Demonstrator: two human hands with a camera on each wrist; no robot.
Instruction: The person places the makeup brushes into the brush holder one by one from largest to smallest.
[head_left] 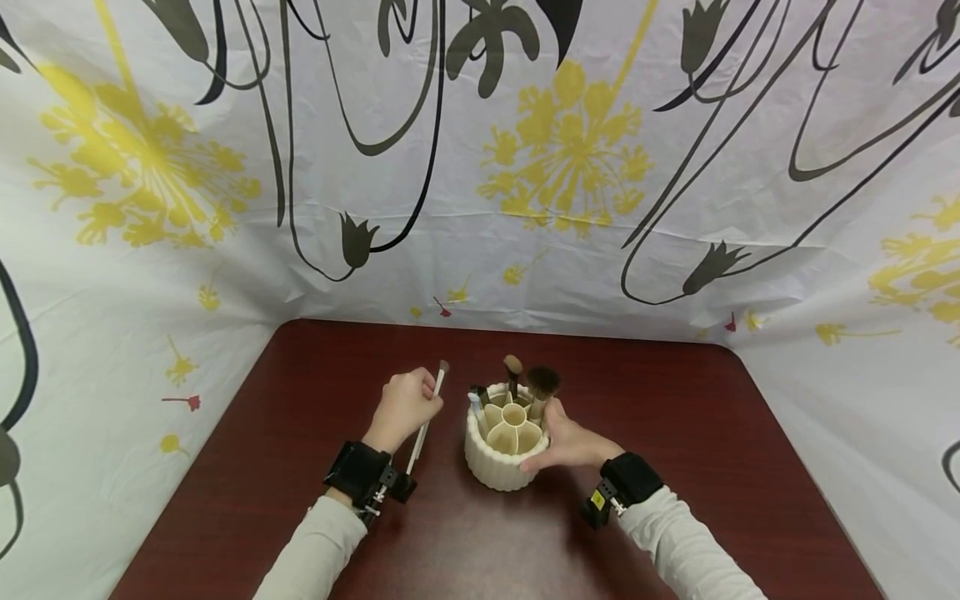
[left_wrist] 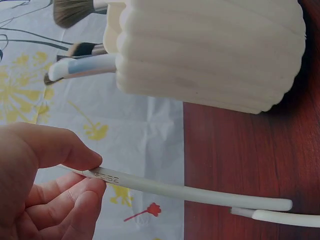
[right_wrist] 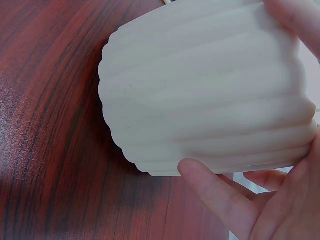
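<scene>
Between thumb and fingertips, my left hand [head_left: 407,406] pinches a thin white makeup brush [left_wrist: 200,192] and holds it slanted, left of the brush holder. A second white brush [left_wrist: 287,217] lies on the table, near the handle end of the held one. My right hand [head_left: 568,437] grips the cream, ribbed brush holder [head_left: 498,468] from the right, thumb at the front and fingers behind. Inside the holder's round compartments stand a fluffy dark brush [head_left: 543,381], a tan-tipped brush [head_left: 513,365] and a pale bluish-white brush [left_wrist: 90,66], among others.
The holder stands on a dark reddish wooden table [head_left: 300,467]. A white cloth [head_left: 450,208] with yellow flowers and grey tulips hangs behind the table and along its sides.
</scene>
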